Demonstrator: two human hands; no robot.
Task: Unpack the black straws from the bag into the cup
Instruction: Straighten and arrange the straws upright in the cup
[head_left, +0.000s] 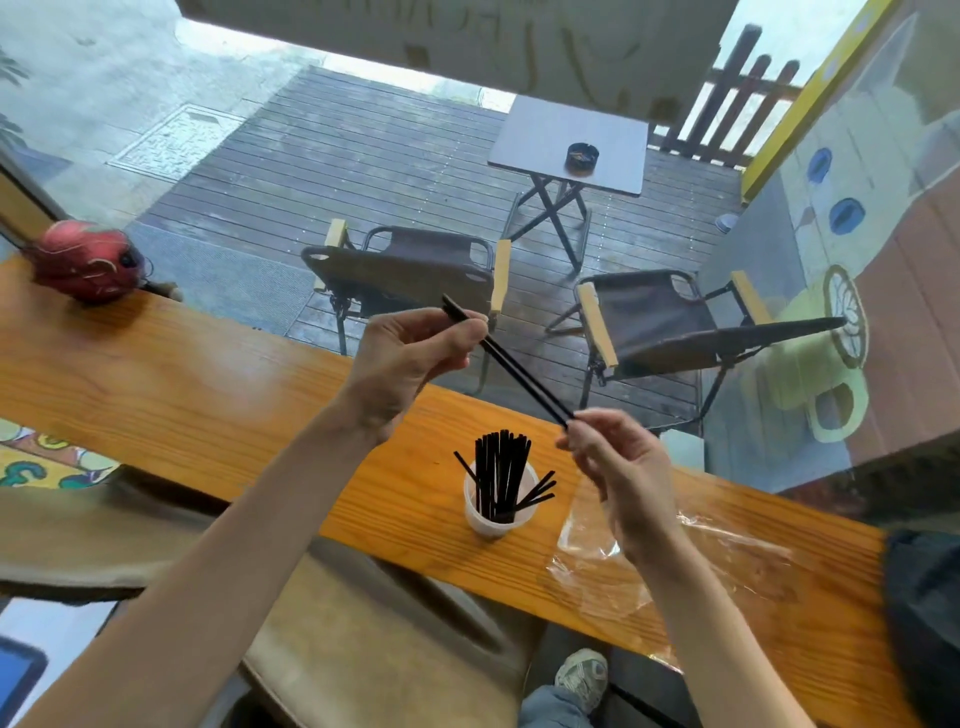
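Observation:
A black straw (519, 372) is held slanted in the air above the wooden counter (208, 395). My left hand (410, 358) pinches its upper end and my right hand (618, 467) pinches its lower end. Below them a white cup (491, 519) stands upright on the counter with several black straws (501, 473) sticking out of it, a few leaning to the right. A clear plastic bag (675, 566) lies flat and crumpled on the counter right of the cup, partly under my right forearm.
A red round ornament (85, 260) sits at the counter's far left. A dark bag (924, 613) lies at its right end. Beyond the window are two folding chairs (410, 270) and a small table (571, 140). A beige stool seat (374, 639) is below the counter.

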